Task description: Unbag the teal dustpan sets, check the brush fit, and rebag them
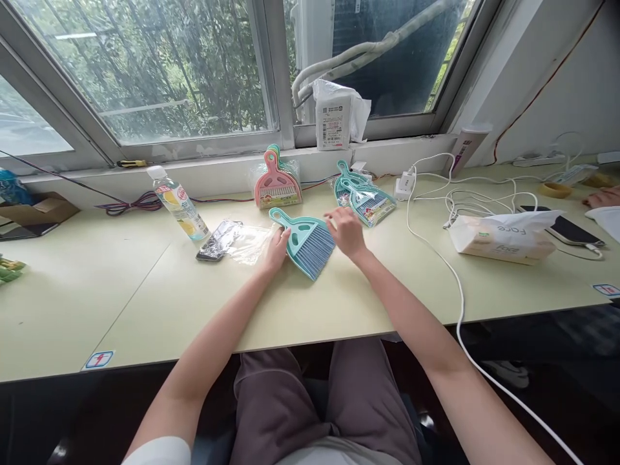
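A teal mini dustpan with a matching hand brush (310,248) nested in it lies tilted on the table in front of me, handle pointing to the upper left. My left hand (277,250) grips its left edge, thumb on top. Close by its right corner is my right hand (347,231), palm down, with fingers bent and slightly apart; whether the fingertips touch the dustpan is hard to see. Crumpled clear plastic wrap (249,244) lies left of my left hand, partly over a dark phone-like object (209,250).
Wrapped teal dustpan sets (371,200) lie behind my right hand. A stack with a pink dustpan (276,184) leans on the sill. A drink bottle (178,205) stands left; a tissue pack (504,237), white cable (443,258) and phone (571,229) are right. Another person's hand (605,197) shows far right.
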`<state>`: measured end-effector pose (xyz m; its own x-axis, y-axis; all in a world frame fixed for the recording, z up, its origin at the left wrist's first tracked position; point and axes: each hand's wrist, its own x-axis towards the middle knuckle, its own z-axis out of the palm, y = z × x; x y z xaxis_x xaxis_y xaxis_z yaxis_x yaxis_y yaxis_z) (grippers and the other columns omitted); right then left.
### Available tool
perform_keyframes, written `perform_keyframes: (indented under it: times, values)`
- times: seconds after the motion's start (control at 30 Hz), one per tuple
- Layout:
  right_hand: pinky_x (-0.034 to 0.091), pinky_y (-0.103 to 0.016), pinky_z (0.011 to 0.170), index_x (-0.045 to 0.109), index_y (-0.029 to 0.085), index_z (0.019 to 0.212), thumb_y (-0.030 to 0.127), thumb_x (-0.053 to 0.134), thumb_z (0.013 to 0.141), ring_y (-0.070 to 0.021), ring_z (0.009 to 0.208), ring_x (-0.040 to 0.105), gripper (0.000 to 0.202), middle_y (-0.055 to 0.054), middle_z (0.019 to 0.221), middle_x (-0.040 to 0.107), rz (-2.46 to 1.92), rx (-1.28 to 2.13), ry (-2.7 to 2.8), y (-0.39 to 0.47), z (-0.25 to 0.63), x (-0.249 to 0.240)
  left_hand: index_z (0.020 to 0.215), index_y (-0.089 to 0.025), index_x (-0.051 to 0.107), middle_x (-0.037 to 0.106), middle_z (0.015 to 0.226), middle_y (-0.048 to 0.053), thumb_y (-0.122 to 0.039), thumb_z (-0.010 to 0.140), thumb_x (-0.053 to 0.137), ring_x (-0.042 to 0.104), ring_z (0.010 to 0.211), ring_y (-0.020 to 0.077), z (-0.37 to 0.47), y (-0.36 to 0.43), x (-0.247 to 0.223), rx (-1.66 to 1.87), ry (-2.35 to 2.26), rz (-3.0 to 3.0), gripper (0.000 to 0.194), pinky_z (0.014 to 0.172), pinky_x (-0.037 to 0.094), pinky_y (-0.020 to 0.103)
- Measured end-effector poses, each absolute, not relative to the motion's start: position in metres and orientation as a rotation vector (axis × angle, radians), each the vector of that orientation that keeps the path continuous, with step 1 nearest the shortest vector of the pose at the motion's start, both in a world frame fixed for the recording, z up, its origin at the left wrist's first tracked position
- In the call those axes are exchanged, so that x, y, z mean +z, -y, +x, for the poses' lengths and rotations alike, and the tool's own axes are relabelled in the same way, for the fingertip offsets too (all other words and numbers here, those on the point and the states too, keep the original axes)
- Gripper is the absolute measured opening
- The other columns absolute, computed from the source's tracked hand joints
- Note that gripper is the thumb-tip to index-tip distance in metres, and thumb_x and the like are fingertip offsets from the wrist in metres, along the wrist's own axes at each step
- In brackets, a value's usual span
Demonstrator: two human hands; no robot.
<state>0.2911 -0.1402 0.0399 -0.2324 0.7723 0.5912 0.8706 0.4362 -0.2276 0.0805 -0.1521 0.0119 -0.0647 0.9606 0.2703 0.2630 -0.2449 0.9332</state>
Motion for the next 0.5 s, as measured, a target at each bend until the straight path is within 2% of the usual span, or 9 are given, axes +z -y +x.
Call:
perform_keyframes:
  times: [0.07,0.2,0.37,0.5]
  values:
    - [0.036,-0.036,0.090,0.065,0.017,0.103,0.032,0.038,0.100,-0.0254,0.104,0.051,0.032,-0.012,0.108,0.063,-1.325,-0.163,2.193,0.151,0.273,0.040,0.094,-0.019,0.058,0.062,0.087,0.003,-0.047,0.092,0.043,0.057,0.083,0.0173,0.086,0.157,0.011,1.329,-1.284,1.621,0.032,0.080,0.046,0.030]
    - [0.033,-0.031,0.080,0.064,0.016,0.100,0.036,0.037,0.101,-0.0205,0.095,0.053,0.034,-0.009,0.101,0.065,-1.278,-0.165,2.266,0.162,0.255,0.037,0.093,-0.018,0.058,0.061,0.088,0.003,-0.043,0.091,0.044,0.055,0.083,0.0168,0.092,0.161,0.007,1.331,-1.212,1.633,0.029,0.080,0.045,0.030]
    - [0.028,-0.029,0.065,0.066,0.017,0.073,0.035,0.040,0.099,-0.0153,0.072,0.052,0.040,-0.006,0.082,0.068,-1.397,0.055,2.045,0.159,0.261,0.034,0.090,-0.015,0.060,0.064,0.091,0.005,-0.046,0.087,0.049,0.057,0.087,0.0188,0.094,0.162,0.014,1.204,-1.032,1.574,0.033,0.082,0.045,0.030]
    - [0.028,-0.029,0.061,0.059,0.018,0.056,0.034,0.050,0.091,-0.0146,0.063,0.049,0.040,-0.003,0.067,0.063,-1.330,0.274,1.832,0.152,0.262,0.030,0.098,-0.014,0.063,0.066,0.097,0.007,-0.048,0.086,0.051,0.059,0.094,0.0224,0.095,0.165,0.022,1.131,-0.983,1.586,0.038,0.085,0.045,0.032]
